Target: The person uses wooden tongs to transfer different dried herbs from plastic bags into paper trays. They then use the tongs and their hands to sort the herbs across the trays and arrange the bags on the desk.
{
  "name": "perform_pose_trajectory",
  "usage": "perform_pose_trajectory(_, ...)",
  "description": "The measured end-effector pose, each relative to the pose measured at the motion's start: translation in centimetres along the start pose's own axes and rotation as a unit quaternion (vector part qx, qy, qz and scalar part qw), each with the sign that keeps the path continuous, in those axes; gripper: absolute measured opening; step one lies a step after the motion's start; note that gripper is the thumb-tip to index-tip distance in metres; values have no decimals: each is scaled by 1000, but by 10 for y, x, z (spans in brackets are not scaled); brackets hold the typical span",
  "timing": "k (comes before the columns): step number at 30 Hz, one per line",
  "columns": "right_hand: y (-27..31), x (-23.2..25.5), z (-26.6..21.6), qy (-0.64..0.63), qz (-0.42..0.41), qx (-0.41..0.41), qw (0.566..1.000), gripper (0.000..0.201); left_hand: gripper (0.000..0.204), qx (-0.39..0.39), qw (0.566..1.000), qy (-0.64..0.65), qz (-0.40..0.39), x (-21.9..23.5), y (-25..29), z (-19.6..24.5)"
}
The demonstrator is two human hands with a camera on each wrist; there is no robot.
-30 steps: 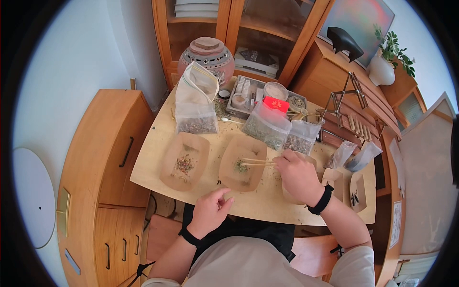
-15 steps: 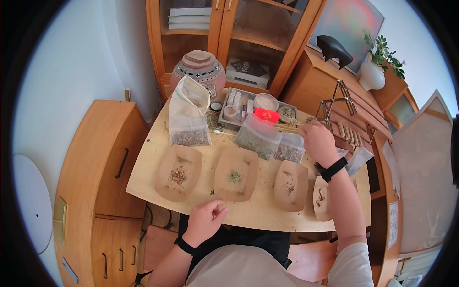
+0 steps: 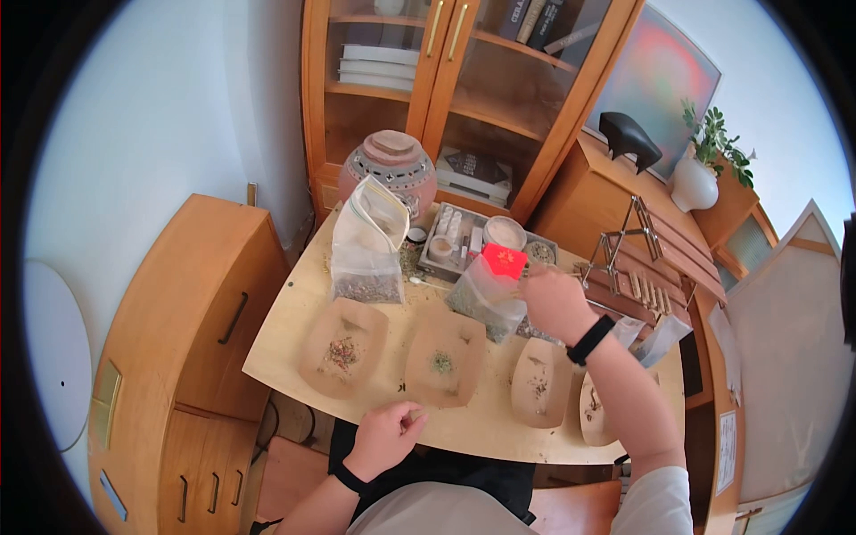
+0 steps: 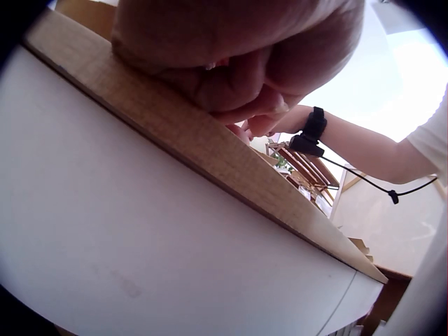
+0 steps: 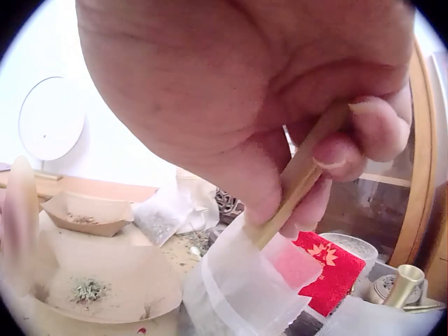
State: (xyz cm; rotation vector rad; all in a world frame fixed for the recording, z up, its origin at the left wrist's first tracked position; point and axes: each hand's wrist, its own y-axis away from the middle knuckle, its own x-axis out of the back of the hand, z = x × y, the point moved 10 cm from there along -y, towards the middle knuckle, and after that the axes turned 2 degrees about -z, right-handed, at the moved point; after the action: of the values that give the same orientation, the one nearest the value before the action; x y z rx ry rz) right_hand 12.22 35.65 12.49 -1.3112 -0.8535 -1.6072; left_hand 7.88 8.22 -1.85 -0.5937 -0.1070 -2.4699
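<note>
In the right wrist view my right hand [image 5: 245,77] pinches wooden tweezers [image 5: 301,185] between thumb and fingers. They point down at the mouth of a clear zip bag [image 5: 224,287], whose green dried herb shows in the head view. Part of this bag is hidden behind the right hand [image 3: 555,301] there. My left hand [image 3: 388,437] lies by the table's front edge, fingers loosely curled and holding nothing. Ahead of it stands a brown paper tray [image 3: 421,392] with a small green pile; the tray [image 3: 312,370] to its left holds a reddish mix.
Two more paper trays stand to the right, one with brown bits [image 3: 538,388]. Behind are a bag of dried petals [image 3: 367,272], a grey tray of jars [image 3: 432,270], a red packet [image 3: 506,259] and a pink urn [image 3: 390,169]. A folding wooden rack [image 3: 637,276] stands at right.
My right hand has lifted the tweezers away from the green pile, passed up and to the right, then come back left over the herb bag. My left hand stays by the table edge.
</note>
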Motion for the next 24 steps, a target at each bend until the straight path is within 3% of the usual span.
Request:
perform_pose_trajectory(3,7,6,-23,59,65,33,996,8,23,-2,1000,-1,-3,0,-1,1)
perform_pose_trajectory(12,3,-17,-28,72,35,22,997,6,22,-14,1000,-12,4,1,0,3)
perform_pose_trajectory(19,4,-18,-38,106,62,60,991,9,22,-11,1000,-6,-3,0,0,2)
perform_pose_trajectory(24,8,1,-61,140,162,92,973,25,21,-14,1000,-11,1,0,0,2)
